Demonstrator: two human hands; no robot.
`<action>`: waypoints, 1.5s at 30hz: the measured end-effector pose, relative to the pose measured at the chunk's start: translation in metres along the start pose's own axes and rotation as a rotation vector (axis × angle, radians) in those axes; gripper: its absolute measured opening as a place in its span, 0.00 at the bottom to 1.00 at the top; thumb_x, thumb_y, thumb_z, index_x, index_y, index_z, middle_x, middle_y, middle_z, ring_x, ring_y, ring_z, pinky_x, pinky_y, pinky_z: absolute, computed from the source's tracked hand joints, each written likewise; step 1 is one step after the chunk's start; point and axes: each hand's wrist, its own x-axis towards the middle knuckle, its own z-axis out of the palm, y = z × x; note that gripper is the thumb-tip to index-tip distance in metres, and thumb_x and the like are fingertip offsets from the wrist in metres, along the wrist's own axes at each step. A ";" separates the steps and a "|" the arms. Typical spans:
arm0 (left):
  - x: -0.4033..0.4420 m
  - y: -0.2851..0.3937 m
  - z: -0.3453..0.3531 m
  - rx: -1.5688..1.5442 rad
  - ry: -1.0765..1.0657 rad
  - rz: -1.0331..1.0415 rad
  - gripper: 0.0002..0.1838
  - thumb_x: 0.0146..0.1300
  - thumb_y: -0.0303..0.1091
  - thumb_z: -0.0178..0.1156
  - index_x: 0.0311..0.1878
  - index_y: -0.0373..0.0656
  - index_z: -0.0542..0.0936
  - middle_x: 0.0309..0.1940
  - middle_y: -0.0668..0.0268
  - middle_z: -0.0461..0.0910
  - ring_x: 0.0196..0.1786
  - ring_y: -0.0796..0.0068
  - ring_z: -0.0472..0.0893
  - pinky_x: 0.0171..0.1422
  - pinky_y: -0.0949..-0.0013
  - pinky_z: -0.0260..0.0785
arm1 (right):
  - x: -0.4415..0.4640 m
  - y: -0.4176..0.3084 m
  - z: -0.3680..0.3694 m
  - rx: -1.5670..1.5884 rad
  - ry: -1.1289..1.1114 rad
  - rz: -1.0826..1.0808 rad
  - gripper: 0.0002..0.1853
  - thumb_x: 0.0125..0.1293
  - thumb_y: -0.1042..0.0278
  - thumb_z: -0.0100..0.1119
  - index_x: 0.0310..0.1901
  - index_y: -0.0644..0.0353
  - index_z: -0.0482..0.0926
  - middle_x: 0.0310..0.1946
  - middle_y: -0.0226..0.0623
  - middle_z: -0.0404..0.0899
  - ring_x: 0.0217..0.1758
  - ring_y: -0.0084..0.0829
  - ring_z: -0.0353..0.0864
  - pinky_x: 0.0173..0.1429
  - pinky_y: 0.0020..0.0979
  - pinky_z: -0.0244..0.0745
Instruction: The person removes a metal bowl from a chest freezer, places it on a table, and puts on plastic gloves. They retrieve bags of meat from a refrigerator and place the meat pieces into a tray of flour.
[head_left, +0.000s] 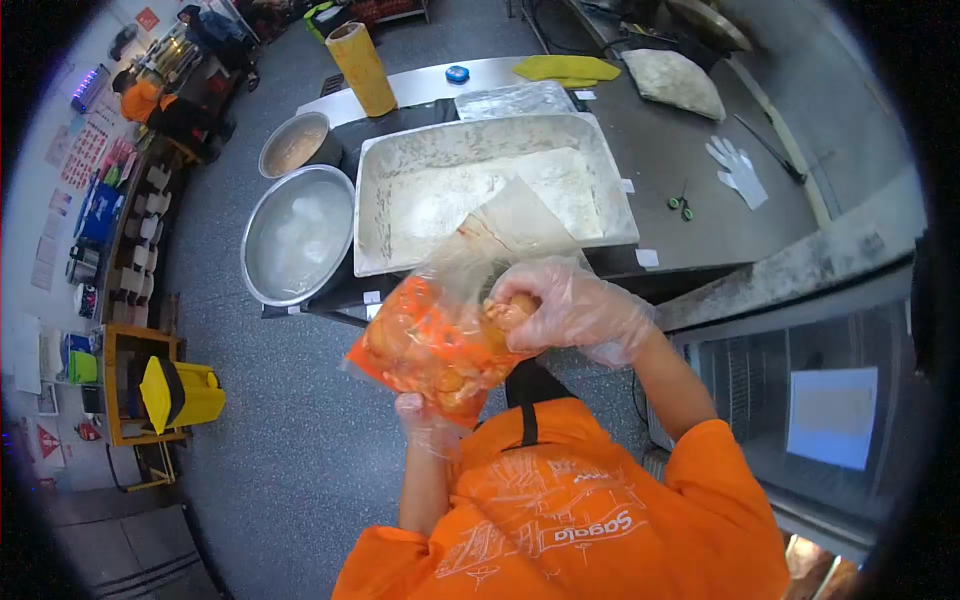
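A clear plastic bag [425,345] with orange-coated pieces inside hangs in front of my body, its open top leaning over a white tray. My left hand [430,420], in a clear glove, supports the bag from below; its fingers are mostly hidden behind the bag. At the bag's right side my right hand [565,305], also gloved, pinches an orange-brown piece [512,311]. Beyond the bag, the large white tray [367,225] holds white flour [545,180]. To its left stands a metal bowl [247,240] with cloudy liquid and pale lumps.
A smaller bowl [268,148], a yellow roll [362,72] and a yellow cloth [566,69] lie around the tray. On the right are green scissors [681,205], a glove [738,172] and a filled bag [675,82]. Two people work at the far left.
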 end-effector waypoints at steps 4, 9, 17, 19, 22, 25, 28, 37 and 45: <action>0.057 0.012 0.011 0.084 0.049 0.115 0.61 0.37 0.68 0.72 0.74 0.54 0.58 0.68 0.63 0.66 0.68 0.56 0.69 0.70 0.46 0.67 | 0.043 0.027 -0.055 0.232 0.128 0.103 0.12 0.52 0.79 0.70 0.38 0.59 0.78 0.34 0.23 0.77 0.39 0.16 0.74 0.44 0.22 0.71; 0.109 0.008 -0.038 0.086 0.090 0.261 0.59 0.40 0.71 0.69 0.74 0.55 0.58 0.68 0.63 0.65 0.68 0.55 0.68 0.70 0.46 0.66 | 0.089 0.079 -0.101 0.658 0.360 0.085 0.11 0.55 0.78 0.66 0.40 0.61 0.77 0.41 0.33 0.78 0.44 0.26 0.80 0.53 0.27 0.76; 0.119 0.030 -0.066 -0.024 0.273 0.333 0.58 0.38 0.66 0.71 0.73 0.53 0.59 0.68 0.63 0.66 0.67 0.56 0.69 0.69 0.48 0.68 | 0.125 0.066 -0.160 1.159 0.152 0.079 0.20 0.62 0.65 0.60 0.53 0.66 0.73 0.46 0.42 0.80 0.41 0.30 0.82 0.47 0.30 0.82; 0.123 0.034 -0.068 -0.039 0.288 0.323 0.58 0.37 0.65 0.71 0.73 0.53 0.59 0.67 0.63 0.66 0.67 0.56 0.69 0.69 0.48 0.68 | 0.124 0.065 -0.168 0.701 0.296 0.339 0.21 0.65 0.58 0.59 0.52 0.66 0.73 0.40 0.39 0.82 0.34 0.26 0.82 0.41 0.27 0.82; 0.132 0.034 -0.069 -0.077 0.300 0.294 0.58 0.36 0.63 0.71 0.73 0.52 0.60 0.67 0.62 0.67 0.67 0.56 0.70 0.69 0.49 0.69 | 0.140 0.112 -0.168 0.426 0.400 0.368 0.16 0.67 0.62 0.58 0.50 0.63 0.76 0.38 0.38 0.83 0.29 0.25 0.81 0.38 0.26 0.79; 0.151 0.031 -0.066 -0.117 0.293 0.219 0.58 0.35 0.61 0.72 0.73 0.52 0.60 0.67 0.62 0.67 0.66 0.56 0.70 0.68 0.50 0.69 | 0.160 0.116 -0.150 0.103 0.609 0.363 0.11 0.67 0.66 0.59 0.47 0.62 0.79 0.38 0.39 0.83 0.31 0.25 0.82 0.39 0.26 0.78; 0.170 0.030 -0.058 -0.166 0.291 0.138 0.58 0.35 0.59 0.73 0.73 0.51 0.60 0.66 0.62 0.68 0.66 0.56 0.71 0.68 0.50 0.70 | 0.170 0.081 -0.137 -0.121 0.598 0.047 0.10 0.64 0.70 0.61 0.45 0.63 0.80 0.38 0.38 0.84 0.34 0.26 0.82 0.41 0.28 0.78; 0.209 0.033 -0.001 -0.101 0.301 -0.025 0.57 0.32 0.51 0.73 0.72 0.50 0.63 0.66 0.62 0.69 0.65 0.57 0.72 0.66 0.54 0.72 | 0.199 0.059 -0.123 0.134 0.019 0.111 0.12 0.61 0.77 0.62 0.47 0.65 0.79 0.45 0.36 0.82 0.45 0.26 0.81 0.51 0.27 0.75; 0.221 0.038 0.003 -0.100 0.254 0.279 0.51 0.44 0.58 0.68 0.73 0.52 0.61 0.68 0.59 0.67 0.72 0.57 0.64 0.68 0.49 0.69 | 0.170 0.093 -0.194 1.062 0.455 0.149 0.18 0.71 0.62 0.55 0.58 0.60 0.73 0.52 0.39 0.80 0.50 0.33 0.83 0.49 0.33 0.82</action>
